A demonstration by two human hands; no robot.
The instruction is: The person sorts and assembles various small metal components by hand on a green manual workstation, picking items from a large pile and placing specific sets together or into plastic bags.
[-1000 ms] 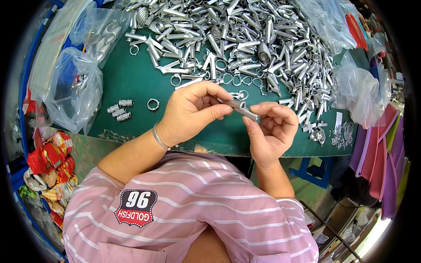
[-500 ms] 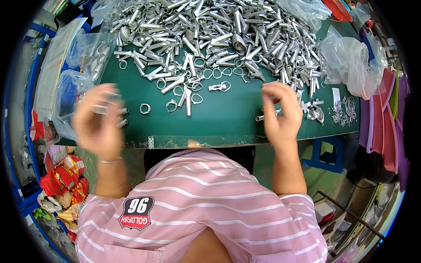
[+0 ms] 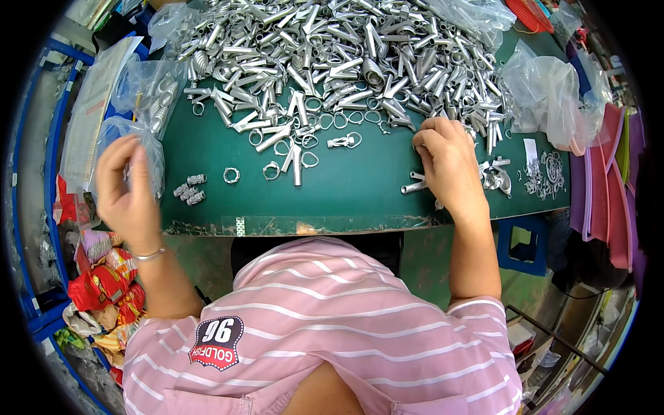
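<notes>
A heap of silver metal parts point(image 3: 332, 66) spreads across the green bench point(image 3: 360, 197) at 12 o'clock. At 9 o'clock the left hand point(image 3: 128, 190), slightly blurred, stands before a clear plastic bag point(image 3: 153, 131), thumb and fingers parted; a bracelet point(image 3: 147, 255) circles its wrist. To its 3 o'clock lie a cluster of short ribbed pieces point(image 3: 190, 189) and, farther along, a single ring point(image 3: 232, 176). At 2 o'clock the right hand point(image 3: 448, 162) curls downward, short tubes point(image 3: 413, 187) just beside its fingertips; its grip is hidden. The striped pink shirt point(image 3: 325, 304) fills 6 o'clock.
</notes>
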